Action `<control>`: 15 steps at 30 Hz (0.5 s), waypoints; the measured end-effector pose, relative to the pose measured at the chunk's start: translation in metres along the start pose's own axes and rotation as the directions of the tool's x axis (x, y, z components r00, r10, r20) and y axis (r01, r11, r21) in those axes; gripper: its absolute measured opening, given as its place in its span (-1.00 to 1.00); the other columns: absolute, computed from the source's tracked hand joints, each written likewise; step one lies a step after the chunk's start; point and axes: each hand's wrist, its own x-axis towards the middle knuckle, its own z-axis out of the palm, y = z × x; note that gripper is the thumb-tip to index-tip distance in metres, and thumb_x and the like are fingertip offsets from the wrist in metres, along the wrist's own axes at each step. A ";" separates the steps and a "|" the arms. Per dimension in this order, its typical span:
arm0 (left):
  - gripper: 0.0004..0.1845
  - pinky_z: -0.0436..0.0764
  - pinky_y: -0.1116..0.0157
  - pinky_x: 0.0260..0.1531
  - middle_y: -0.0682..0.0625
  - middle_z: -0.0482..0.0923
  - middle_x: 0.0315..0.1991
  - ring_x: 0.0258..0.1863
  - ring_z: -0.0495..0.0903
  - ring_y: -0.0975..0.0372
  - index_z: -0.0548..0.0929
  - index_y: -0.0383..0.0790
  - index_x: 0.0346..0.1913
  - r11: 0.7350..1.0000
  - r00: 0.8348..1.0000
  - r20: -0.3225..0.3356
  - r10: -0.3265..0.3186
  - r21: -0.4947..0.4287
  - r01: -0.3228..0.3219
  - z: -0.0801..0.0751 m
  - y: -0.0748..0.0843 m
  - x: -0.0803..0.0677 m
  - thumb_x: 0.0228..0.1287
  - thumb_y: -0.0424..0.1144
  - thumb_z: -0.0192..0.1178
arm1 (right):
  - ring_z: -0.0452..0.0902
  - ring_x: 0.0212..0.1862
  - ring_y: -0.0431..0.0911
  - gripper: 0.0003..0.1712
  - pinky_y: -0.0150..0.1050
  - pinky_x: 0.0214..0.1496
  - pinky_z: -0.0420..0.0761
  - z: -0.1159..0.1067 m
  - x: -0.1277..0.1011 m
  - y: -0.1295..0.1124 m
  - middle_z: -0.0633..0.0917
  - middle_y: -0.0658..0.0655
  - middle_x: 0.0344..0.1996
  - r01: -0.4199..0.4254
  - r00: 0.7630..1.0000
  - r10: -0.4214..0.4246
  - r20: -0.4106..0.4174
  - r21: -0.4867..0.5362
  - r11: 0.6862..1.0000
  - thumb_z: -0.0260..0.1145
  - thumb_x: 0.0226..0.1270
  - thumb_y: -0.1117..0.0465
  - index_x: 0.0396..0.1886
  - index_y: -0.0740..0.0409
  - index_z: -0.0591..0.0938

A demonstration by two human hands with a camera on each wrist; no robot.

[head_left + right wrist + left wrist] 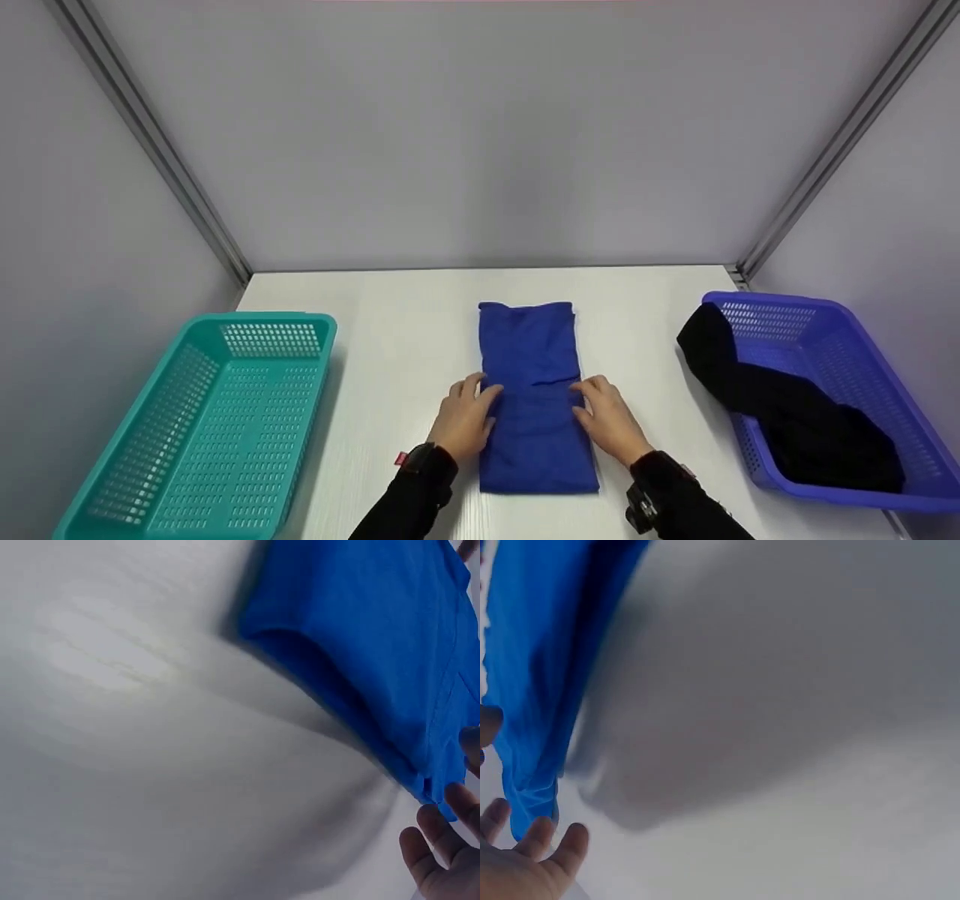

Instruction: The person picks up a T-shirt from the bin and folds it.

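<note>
A blue cloth (pixel 529 442), folded into a long narrow strip, lies on the white table with a crease across its middle. At its left edge is my left hand (pixel 461 420), thumb and fingertips reaching slightly over the fabric. My right hand (pixel 609 420) mirrors it at the right edge, fingers bent loosely. The left wrist view has spread fingers (pixel 571 847) beside the cloth's far end. In the right wrist view, separate fingertips (pixel 418 849) sit close to the cloth (pixel 367 637), whose layered edge shows.
A teal perforated basket (pixel 327 337) stands at the left. On the right, a purple basket (pixel 844 322) holds a black cloth (pixel 810 420), part of which hangs over its left rim. Grey panels (pixel 480 135) enclose the table (pixel 397 330) at the back and sides.
</note>
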 end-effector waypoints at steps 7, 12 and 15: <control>-0.59 0.50 -0.01 0.17 -0.02 0.50 0.16 0.20 0.44 -0.01 0.67 0.03 0.15 0.956 0.971 0.135 0.198 0.191 -0.222 0.002 -0.003 -0.024 0.26 -0.05 0.42 | 0.50 0.12 0.09 -0.64 0.11 0.13 0.52 0.005 -0.030 0.000 0.58 0.12 0.03 0.289 0.956 -0.274 0.106 -0.171 0.942 0.52 0.24 0.21 0.03 0.12 0.69; -0.59 0.50 0.04 0.16 0.03 0.50 0.17 0.22 0.44 0.03 0.68 0.08 0.11 0.920 0.944 0.197 0.263 0.243 -0.307 0.001 -0.002 -0.039 0.22 0.03 0.43 | 0.49 0.21 0.16 -0.59 0.15 0.18 0.52 0.005 -0.050 0.005 0.59 0.16 0.12 0.390 0.919 -0.360 0.161 -0.239 0.889 0.53 0.23 0.11 0.06 0.09 0.70; -0.60 0.51 0.06 0.17 0.04 0.50 0.18 0.23 0.46 0.05 0.67 0.09 0.12 0.904 0.933 0.204 0.295 0.257 -0.342 0.000 -0.002 -0.048 0.24 0.02 0.42 | 0.50 0.25 0.20 -0.54 0.15 0.20 0.52 0.003 -0.061 0.010 0.61 0.18 0.16 0.453 0.891 -0.421 0.170 -0.270 0.850 0.54 0.21 0.07 0.08 0.09 0.69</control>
